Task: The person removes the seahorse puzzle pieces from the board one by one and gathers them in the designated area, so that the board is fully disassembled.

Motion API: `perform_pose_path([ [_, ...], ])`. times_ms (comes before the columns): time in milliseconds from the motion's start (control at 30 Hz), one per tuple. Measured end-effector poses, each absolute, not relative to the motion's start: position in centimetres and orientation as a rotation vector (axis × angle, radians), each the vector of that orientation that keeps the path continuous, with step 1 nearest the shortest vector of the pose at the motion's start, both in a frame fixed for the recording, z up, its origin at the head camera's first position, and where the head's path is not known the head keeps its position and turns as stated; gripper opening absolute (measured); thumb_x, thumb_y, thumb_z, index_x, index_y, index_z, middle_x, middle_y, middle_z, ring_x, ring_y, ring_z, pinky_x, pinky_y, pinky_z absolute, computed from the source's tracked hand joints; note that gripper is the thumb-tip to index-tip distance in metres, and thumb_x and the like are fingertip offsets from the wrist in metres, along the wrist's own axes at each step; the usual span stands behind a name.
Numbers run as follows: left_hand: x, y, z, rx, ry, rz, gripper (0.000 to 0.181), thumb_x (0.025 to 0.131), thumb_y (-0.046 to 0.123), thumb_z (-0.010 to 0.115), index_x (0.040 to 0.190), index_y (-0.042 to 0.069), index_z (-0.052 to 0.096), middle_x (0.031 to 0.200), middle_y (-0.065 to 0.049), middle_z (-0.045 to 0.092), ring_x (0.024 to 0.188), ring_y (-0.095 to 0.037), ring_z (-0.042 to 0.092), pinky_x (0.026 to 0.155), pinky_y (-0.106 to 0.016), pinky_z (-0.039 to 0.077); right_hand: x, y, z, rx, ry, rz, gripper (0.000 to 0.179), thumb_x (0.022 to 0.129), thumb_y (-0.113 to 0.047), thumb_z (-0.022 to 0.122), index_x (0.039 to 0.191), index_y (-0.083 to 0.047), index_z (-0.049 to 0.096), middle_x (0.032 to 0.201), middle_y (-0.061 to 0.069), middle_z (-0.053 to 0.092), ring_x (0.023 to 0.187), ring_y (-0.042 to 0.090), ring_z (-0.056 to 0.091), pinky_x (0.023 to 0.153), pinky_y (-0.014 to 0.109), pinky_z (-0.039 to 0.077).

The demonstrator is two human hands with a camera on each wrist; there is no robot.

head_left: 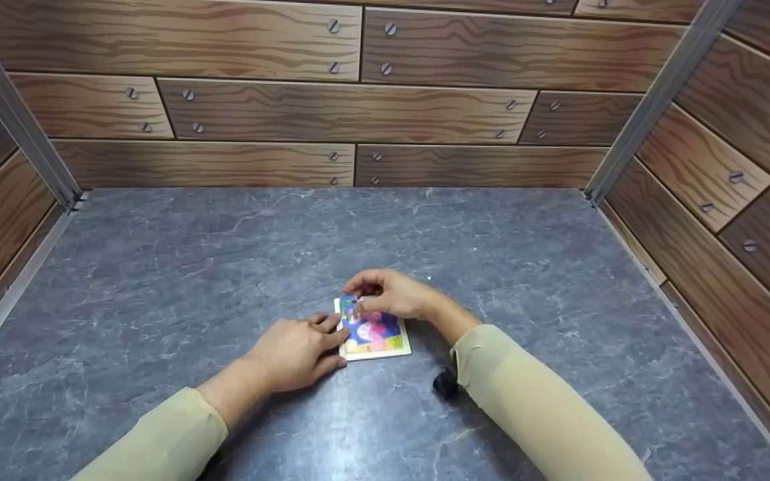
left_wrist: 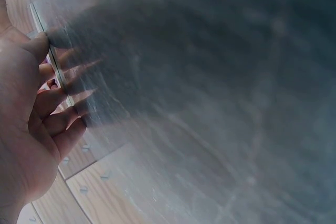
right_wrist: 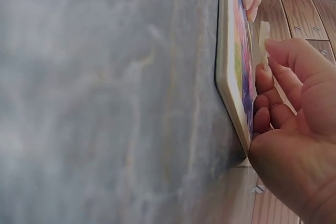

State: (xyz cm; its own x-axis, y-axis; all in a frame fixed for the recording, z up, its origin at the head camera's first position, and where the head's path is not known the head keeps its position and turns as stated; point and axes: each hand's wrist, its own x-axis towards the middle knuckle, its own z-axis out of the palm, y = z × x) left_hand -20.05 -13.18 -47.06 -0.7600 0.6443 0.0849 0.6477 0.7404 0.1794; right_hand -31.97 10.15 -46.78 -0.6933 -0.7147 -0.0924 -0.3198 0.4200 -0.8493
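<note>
A small picture puzzle in a pale tray (head_left: 377, 356), printed in blue, pink and yellow, lies flat on the table. My right hand (head_left: 395, 294) is over its far part and pinches a thin puzzle piece (right_wrist: 264, 38) between thumb and fingers. In the right wrist view the piece stands on edge above the picture. My left hand (head_left: 298, 351) lies palm down at the puzzle's left side, its fingertips on the tray's edge. Along that edge, the left wrist view shows the fingers (left_wrist: 55, 100) extended.
The grey marbled table (head_left: 224, 254) spreads around the puzzle. A small black object (head_left: 446, 384) sits by the right sleeve's cuff. Wood-patterned walls (head_left: 345, 110) with metal corner posts (head_left: 659, 100) enclose the back and sides.
</note>
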Motion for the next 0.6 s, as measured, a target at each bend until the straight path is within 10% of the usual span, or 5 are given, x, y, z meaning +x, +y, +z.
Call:
perform_pose_path([
  [600, -20.1, -13.3, -46.9, -1.097, -2.930, -0.294, 0.053, 0.107, 0.045, 0.061, 0.149, 0.013, 0.064, 0.152, -0.018, 0.058, 0.137, -0.037, 0.059, 0.100, -0.055, 0.056, -32.3, 12.7, -46.1, -0.926, 2.410, -1.418, 0.032, 0.090, -0.005, 0.081, 0.120, 0.003, 0.073, 0.112, 0.015, 0.074, 0.106, 0.030, 0.067, 0.097, 0.044, 0.055],
])
